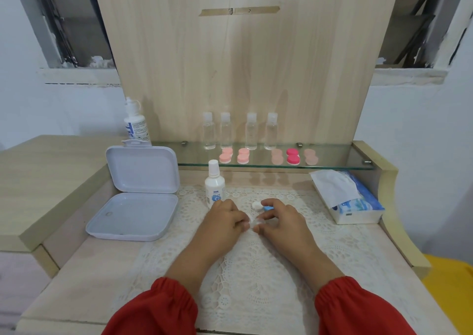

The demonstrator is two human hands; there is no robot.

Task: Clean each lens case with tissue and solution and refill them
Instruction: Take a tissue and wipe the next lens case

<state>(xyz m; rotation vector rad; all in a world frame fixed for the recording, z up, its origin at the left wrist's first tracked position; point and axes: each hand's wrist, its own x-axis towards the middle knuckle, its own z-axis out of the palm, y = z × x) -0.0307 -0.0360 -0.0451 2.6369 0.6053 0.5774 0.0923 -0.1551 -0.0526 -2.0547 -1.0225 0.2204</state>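
**White lens case worked between two hands on the lace mat**

White and small, the lens case (253, 220) sits low between both hands on the lace mat (245, 270), near the middle of the desk (84, 258). The left hand (225, 222) curls its fingertips onto the case's left end, and the right hand (280, 219) pinches the right end with thumb and forefinger. Its long axis appears to run left to right, though the fingers cover most of it and I cannot tell which way it faces.

Just behind the right fingers lie a white cap (256, 205) and a blue cap (268, 208), side by side. A small solution bottle (214, 185) stands upright just beyond the left hand. An open white box (135, 201) rests to the left, a tissue pack (350, 196) to the right. On the glass shelf (337, 159) behind, five pink lens cases (268, 156) lie in a row before four clear bottles (240, 131). A taller bottle (135, 122) stands at the shelf's left end.
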